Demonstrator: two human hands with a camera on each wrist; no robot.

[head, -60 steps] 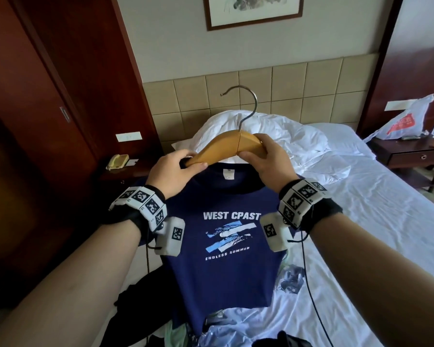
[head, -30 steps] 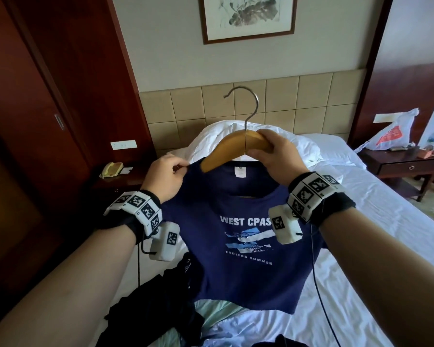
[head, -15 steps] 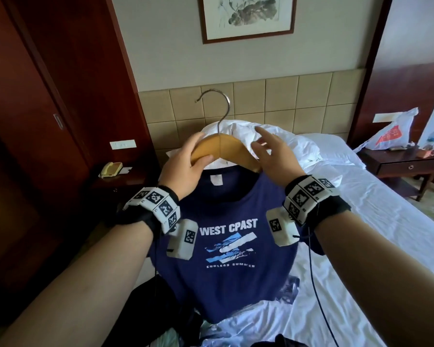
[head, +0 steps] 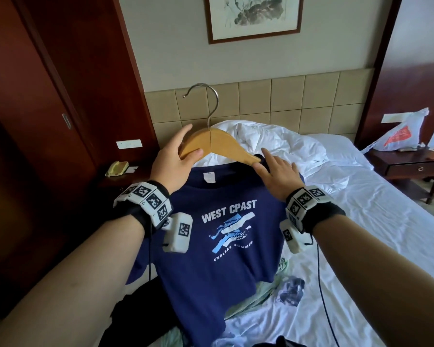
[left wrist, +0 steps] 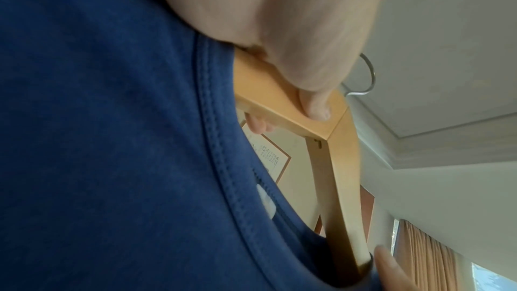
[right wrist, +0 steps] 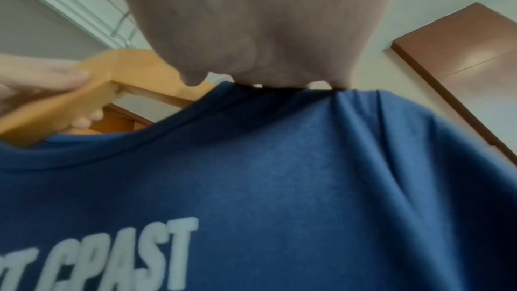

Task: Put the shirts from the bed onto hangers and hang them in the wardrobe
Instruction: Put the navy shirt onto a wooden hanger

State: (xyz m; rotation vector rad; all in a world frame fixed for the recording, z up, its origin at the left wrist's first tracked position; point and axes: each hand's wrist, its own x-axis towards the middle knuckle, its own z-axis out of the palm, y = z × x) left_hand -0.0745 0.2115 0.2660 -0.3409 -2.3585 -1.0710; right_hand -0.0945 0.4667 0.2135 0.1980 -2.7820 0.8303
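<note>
With my left hand (head: 174, 163) gripping the hanger (head: 217, 144) above the bed (head: 376, 221) and my right hand (head: 278, 171) spread flat on the shirt (head: 218, 246), I feared its shoulder sliding off.

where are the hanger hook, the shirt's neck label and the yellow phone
hanger hook (head: 212, 101), head view, on the metal curve
neck label (head: 208, 177), head view, label's middle
yellow phone (head: 116, 168), head view, on its handset
</note>
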